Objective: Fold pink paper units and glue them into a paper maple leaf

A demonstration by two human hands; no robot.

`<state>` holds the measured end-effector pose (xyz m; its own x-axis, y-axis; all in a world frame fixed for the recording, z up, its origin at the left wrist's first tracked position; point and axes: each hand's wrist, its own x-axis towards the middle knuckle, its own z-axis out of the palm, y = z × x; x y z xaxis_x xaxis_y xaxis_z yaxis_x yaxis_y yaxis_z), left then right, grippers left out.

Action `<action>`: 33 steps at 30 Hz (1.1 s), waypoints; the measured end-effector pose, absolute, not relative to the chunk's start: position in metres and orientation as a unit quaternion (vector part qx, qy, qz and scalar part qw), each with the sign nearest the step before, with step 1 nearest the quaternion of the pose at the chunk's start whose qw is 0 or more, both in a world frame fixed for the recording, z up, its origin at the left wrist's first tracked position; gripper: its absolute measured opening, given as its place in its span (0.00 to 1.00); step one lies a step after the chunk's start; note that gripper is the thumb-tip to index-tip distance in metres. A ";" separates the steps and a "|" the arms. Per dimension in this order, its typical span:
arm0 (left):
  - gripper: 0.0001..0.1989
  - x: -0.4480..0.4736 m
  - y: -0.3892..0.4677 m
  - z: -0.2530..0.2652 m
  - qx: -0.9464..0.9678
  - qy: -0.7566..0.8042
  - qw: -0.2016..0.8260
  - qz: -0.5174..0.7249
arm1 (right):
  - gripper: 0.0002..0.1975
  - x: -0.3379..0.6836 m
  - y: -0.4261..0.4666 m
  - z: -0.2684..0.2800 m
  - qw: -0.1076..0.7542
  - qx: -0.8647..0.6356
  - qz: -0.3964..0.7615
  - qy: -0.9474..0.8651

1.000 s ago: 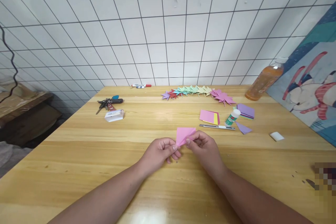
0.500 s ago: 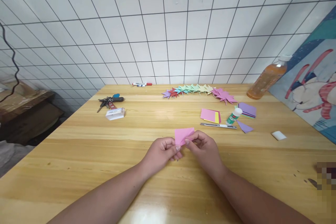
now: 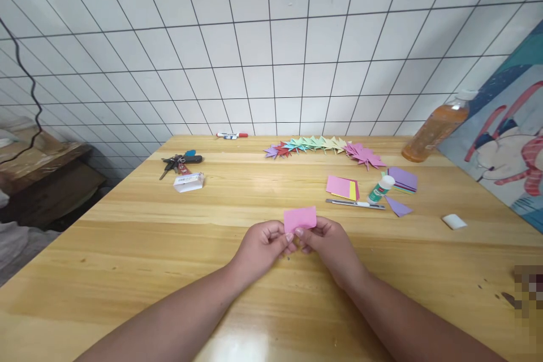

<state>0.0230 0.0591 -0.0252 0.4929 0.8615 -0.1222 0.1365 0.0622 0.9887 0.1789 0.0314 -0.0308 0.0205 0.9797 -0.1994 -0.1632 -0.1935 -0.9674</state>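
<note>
At the near middle of the tabletop (image 3: 148, 226), the left grip (image 3: 262, 242) is pinching the lower left corner of a small pink sheet of paper (image 3: 300, 218), and the right grip (image 3: 333, 240) is closing on its lower right, the 2 thumbs nearly meeting. The paper is now showing a plain, roughly rectangular face, where a slanting fold was showing 0.5 seconds ago; it is probably being turned or refolded, though I cannot tell which.

At far left, a black cable (image 3: 30, 82) is hanging before the white tiled wall (image 3: 212, 39). Keys (image 3: 172, 164) are lying just behind a white box (image 3: 189, 182); a red-capped marker (image 3: 232, 136) is resting near the wall. A row of folded paper pieces (image 3: 322, 145) is curving rightward, purple to pink. A pink-topped paper pile (image 3: 338, 185) is lying behind a utility knife (image 3: 356, 204). Beyond the knife, a glue stick (image 3: 380, 188) is standing beside a purple paper triangle (image 3: 397, 206) and a purple-topped stack (image 3: 404, 177). An orange-filled bottle (image 3: 436, 133), a white block (image 3: 454, 222), perhaps an eraser, and a painted winter panel (image 3: 521, 141) are ending the view.
</note>
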 end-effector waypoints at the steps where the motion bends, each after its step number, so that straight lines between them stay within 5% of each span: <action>1: 0.14 0.023 0.059 -0.026 0.618 0.410 0.600 0.300 | 0.14 0.179 0.032 -0.030 0.499 -0.513 0.577 -0.394; 24: 0.11 0.018 0.069 -0.032 0.686 0.448 0.497 0.285 | 0.16 0.187 0.032 -0.035 0.520 -0.518 0.586 -0.342; 33: 0.09 0.018 0.073 -0.032 0.607 0.432 0.579 0.332 | 0.16 0.188 0.033 -0.033 0.529 -0.519 0.568 -0.359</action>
<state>0.0178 0.0729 -0.0317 0.4057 0.9088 -0.0971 0.1400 0.0431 0.9892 0.1876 0.0326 -0.0325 0.0980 0.9730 -0.2088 -0.2282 -0.1823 -0.9564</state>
